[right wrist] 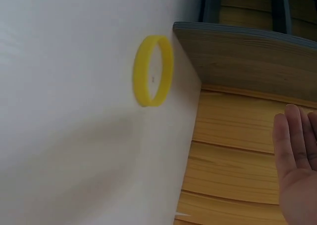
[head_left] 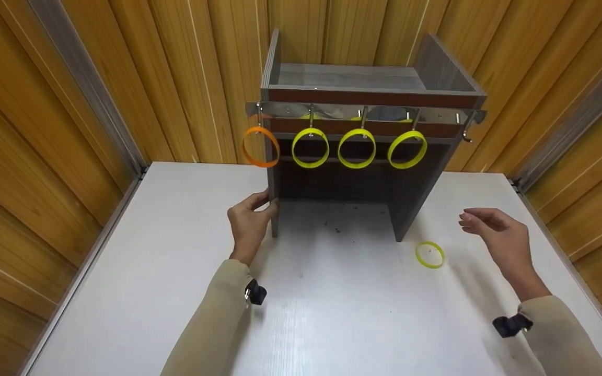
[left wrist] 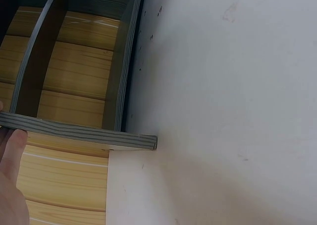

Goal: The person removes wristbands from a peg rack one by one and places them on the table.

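My left hand (head_left: 249, 222) grips the front edge of the left side panel of a grey wooden shelf (head_left: 405, 193), thumb in front and fingers along the outer face. In the left wrist view, a fingertip (left wrist: 17, 140) presses against that panel edge. Off the shelf's right side, my right hand (head_left: 502, 235) is raised over the table with nothing in it, fingers loosely bent. A yellow ring (head_left: 430, 255) lies flat on the table between that hand and the shelf's right panel. Along the shelf's metal hook rail (head_left: 285, 109) hang an orange ring (head_left: 246, 151) and several yellow rings (head_left: 310, 166).
At the rail's right end a hook (head_left: 467, 137) carries no ring. The white table (head_left: 332, 324) spreads in front of the shelf, with small dark specks near its base. Wood-patterned walls (head_left: 201, 78) rise behind and on both sides.
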Available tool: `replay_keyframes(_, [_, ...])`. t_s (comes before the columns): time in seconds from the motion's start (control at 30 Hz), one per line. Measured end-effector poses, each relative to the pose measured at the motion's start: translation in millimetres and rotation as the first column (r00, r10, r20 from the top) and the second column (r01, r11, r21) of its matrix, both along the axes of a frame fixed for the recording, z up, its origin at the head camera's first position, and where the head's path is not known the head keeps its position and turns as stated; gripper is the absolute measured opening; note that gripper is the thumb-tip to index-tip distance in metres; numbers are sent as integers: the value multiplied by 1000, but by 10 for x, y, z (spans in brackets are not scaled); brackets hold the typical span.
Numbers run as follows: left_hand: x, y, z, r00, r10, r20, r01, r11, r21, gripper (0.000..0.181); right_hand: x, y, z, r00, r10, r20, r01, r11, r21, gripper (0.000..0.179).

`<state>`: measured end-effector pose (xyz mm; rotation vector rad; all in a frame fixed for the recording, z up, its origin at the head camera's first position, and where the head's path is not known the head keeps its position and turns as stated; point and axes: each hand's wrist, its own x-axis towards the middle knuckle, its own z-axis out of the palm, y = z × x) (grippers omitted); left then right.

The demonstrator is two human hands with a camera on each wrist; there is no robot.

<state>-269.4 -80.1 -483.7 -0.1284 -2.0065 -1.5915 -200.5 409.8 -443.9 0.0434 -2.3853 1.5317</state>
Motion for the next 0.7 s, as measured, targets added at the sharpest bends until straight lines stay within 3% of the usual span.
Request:
replay_keyframes(0.13, [1,-2,7,1000,0,10,0,1000,-6,24,1,-125,184,996,23,-88,-25,999,-31,33])
replay_keyframes(0.4, [-8,-2,-5,1000,7,2,-7,1000,-5,24,-23,-365,486,983,69,-172,-86,992,-96,31])
replay_keyframes(0.7, [-30,14,-18,1000,8,2,-8,1000,18,24,-92,-562,759,969,117,-217,-158,970,-184,30])
